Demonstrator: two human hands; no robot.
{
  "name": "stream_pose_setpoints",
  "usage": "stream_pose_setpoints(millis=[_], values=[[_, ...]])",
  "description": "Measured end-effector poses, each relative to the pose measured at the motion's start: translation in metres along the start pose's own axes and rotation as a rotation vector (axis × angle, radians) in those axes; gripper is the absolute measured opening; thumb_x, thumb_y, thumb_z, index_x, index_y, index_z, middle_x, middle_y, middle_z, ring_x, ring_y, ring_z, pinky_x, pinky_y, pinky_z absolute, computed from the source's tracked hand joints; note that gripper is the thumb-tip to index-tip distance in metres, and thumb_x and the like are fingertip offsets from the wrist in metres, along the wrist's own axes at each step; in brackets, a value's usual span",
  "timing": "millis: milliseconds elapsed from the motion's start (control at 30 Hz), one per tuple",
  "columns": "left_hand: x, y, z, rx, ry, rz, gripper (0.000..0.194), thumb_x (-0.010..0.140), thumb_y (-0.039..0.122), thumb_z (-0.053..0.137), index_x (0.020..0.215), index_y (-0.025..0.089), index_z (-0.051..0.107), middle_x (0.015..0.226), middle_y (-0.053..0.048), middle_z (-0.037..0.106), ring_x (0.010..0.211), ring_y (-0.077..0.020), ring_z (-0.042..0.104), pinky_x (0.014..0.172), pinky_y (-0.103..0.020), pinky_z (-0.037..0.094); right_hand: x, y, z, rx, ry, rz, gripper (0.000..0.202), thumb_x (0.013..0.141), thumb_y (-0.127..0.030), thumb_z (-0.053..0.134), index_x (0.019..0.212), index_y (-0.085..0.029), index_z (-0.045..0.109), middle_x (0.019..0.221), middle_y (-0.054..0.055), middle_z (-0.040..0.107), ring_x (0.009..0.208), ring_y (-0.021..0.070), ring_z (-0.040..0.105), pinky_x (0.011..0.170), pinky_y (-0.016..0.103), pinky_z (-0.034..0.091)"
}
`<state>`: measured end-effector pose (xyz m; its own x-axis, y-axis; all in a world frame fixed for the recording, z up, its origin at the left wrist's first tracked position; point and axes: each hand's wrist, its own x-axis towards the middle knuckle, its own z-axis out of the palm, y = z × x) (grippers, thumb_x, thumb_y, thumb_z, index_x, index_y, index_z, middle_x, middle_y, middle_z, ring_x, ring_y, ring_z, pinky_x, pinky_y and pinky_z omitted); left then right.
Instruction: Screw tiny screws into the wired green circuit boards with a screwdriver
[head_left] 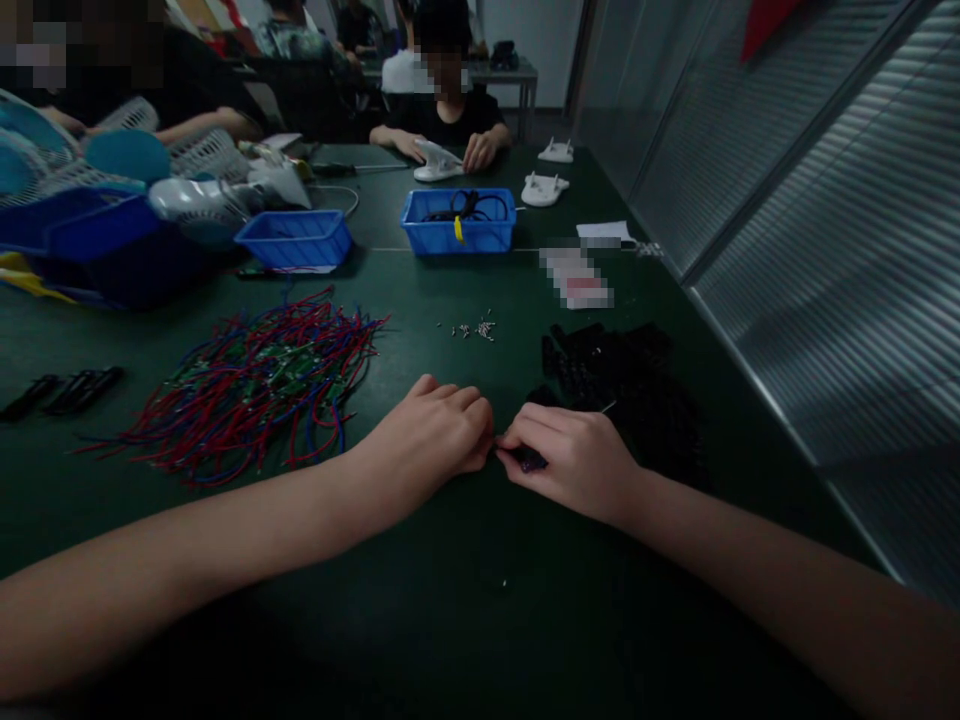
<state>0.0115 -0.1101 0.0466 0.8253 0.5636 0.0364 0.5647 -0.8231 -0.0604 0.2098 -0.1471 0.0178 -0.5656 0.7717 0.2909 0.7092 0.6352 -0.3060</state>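
Over the middle of the dark green table, my left hand [450, 430] is closed with its knuckles up, and its fingertips are hidden. Right beside it, my right hand [574, 455] is in a pinch, its fingertips meeting the edge of the left. A small dark piece [532, 460] shows under the right fingers, too dim to name. Beyond the hands lie several small screws [484, 329]. To the left spreads a pile of red and blue wires [262, 390] with small green circuit boards among them. A heap of black plastic parts [622, 370] lies just past my right hand.
Two blue bins stand farther back, one [457, 235] with black cable in it, the other [294, 240] to its left. Fan parts [127, 155] crowd the far left. Across the table a person handles a white part [437, 165]. A glass partition [817, 300] runs along the right.
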Motion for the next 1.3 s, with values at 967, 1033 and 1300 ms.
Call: stream_pose_setpoints(millis=[967,1033,1300], values=[[0.035,-0.148,0.036,-0.168,0.19,-0.331,0.037,0.087,0.027,0.047,0.12,0.014,0.058,0.115,-0.012,0.06,0.104,-0.0225,0.057,0.096,-0.04,0.046,0.002,0.003,0.005,-0.016,0.028,-0.053,0.014,0.089,-0.023,0.051,0.092,-0.019,0.064,0.089,0.001,0.068,0.079,0.0115,0.063,0.071,0.025,0.05],[0.038,-0.153,0.035,-0.145,0.215,-0.37,0.042,0.088,0.024,0.044,0.127,0.012,0.053,0.122,-0.015,0.055,0.114,-0.0261,0.052,0.101,-0.044,0.042,0.001,0.003,0.005,-0.01,0.013,-0.049,0.014,0.089,-0.023,0.051,0.093,-0.019,0.063,0.09,0.001,0.067,0.08,0.0115,0.063,0.072,0.025,0.05],[0.082,-0.18,0.038,-0.198,0.073,-0.333,0.06,0.095,0.033,0.036,0.148,0.007,0.022,0.153,-0.019,0.029,0.139,-0.0309,0.034,0.114,-0.046,0.029,0.001,0.003,0.005,0.004,-0.002,-0.027,0.014,0.09,-0.025,0.049,0.092,-0.02,0.062,0.09,-0.001,0.066,0.081,0.0107,0.062,0.072,0.024,0.049]])
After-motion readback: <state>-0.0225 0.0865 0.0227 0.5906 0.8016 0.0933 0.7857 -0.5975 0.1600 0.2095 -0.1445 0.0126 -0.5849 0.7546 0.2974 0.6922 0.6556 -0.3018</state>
